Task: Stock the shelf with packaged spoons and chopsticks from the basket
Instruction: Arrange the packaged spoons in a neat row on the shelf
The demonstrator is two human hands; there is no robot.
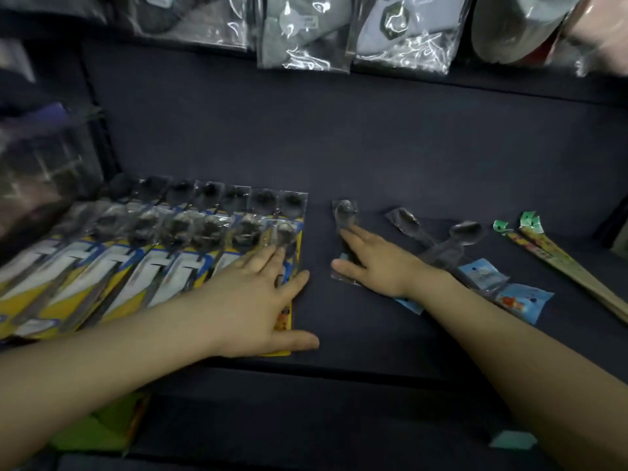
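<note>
A dark shelf in a shop, bagged goods hanging above: here we square up the stock. Our left hand lies spread and flat on the last pack of the yellow-carded spoon row. Just right of that row, our right hand, fingers straight, presses a clear-wrapped spoon to the shelf. Further right of the row lie two more loose spoons, then the chopsticks. The basket is not in view. Slick wrap could skid under a flat palm and knock the row askew, we judge. Bare shelf remains behind the row; its front edge sits close.
</note>
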